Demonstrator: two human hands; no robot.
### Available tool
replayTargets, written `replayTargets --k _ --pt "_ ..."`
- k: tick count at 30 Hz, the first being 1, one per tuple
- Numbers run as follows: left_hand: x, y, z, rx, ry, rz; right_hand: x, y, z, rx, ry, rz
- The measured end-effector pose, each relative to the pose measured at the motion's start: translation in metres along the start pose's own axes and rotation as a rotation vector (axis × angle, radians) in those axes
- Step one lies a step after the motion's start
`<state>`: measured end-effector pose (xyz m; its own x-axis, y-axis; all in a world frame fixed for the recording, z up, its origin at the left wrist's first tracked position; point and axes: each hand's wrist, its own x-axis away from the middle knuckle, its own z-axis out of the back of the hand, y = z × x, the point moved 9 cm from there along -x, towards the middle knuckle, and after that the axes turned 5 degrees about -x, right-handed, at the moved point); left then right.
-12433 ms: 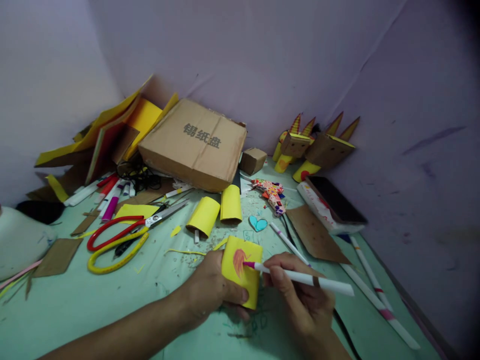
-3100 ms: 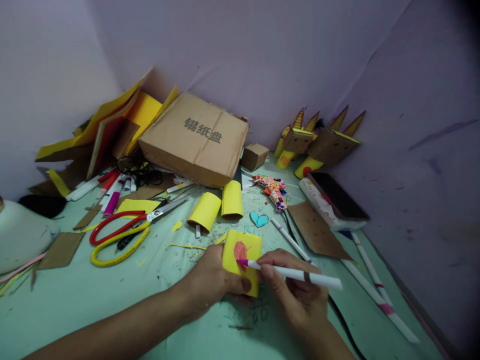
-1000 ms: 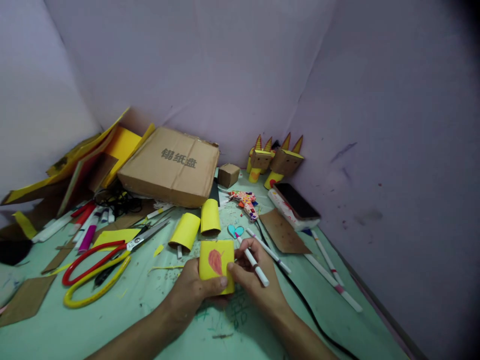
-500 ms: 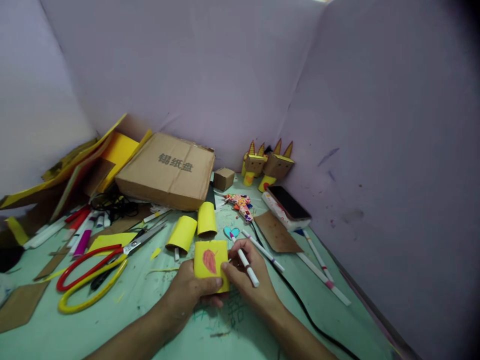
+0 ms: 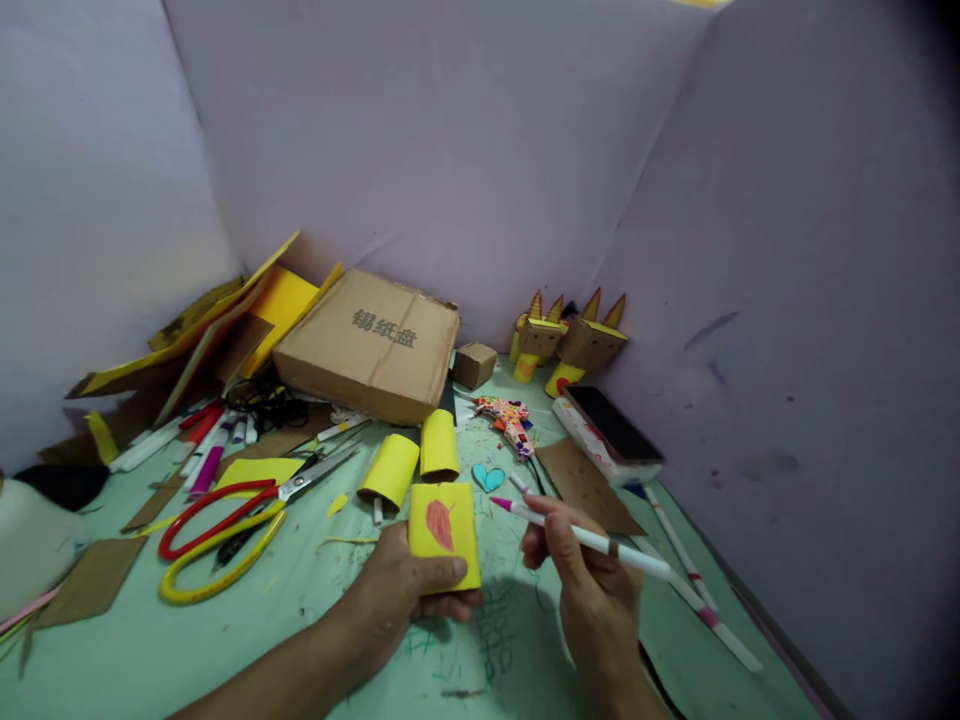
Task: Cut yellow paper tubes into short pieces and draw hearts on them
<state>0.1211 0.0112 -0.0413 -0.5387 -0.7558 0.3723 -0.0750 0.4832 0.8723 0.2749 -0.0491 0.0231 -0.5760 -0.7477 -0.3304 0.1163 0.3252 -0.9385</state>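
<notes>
Since half a second ago we have lifted our right hand (image 5: pixel 592 590) off the yellow block (image 5: pixel 444 536), so the marker (image 5: pixel 592 538) it grips now hangs beside the block with its pink tip apart from the paper. Our left hand (image 5: pixel 401 598) clasps the block from below, thumb across its lower edge, above the green table (image 5: pixel 225 640). An orange-red leaf shape shows on the block's face. Just behind it lie 2 yellow tubes (image 5: pixel 412 462), with the blue heart (image 5: pixel 488 477) to their right and the scissors (image 5: pixel 225 505) to the left.
</notes>
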Motion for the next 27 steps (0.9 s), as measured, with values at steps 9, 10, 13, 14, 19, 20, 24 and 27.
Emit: replayTargets --k 9,10,13,14,19,20,24,27 --pt "0.001 -0.007 0.002 -0.015 -0.009 0.053 0.030 -0.016 -0.017 0.026 0.015 0.156" --pt "0.000 -0.007 0.002 -0.022 -0.004 0.053 0.029 -0.018 -0.015 0.051 0.023 0.189" --pt "0.000 -0.008 0.002 -0.048 0.012 0.051 0.027 -0.021 -0.012 0.146 -0.022 0.272" --pt "0.000 -0.008 0.002 -0.053 0.018 0.052 0.027 -0.020 -0.012 0.172 -0.052 0.291" --pt "0.000 -0.006 -0.002 -0.045 0.000 0.033 0.028 -0.020 -0.017 0.219 -0.140 0.357" --pt "0.000 -0.005 -0.002 -0.046 -0.005 0.027 0.029 -0.022 -0.019 0.226 -0.149 0.369" --pt "-0.001 -0.006 -0.003 -0.061 -0.005 0.022 0.029 -0.029 -0.025 0.252 -0.164 0.397" --pt "0.000 -0.006 -0.003 -0.072 -0.008 0.021 0.028 -0.032 -0.026 0.270 -0.175 0.409"
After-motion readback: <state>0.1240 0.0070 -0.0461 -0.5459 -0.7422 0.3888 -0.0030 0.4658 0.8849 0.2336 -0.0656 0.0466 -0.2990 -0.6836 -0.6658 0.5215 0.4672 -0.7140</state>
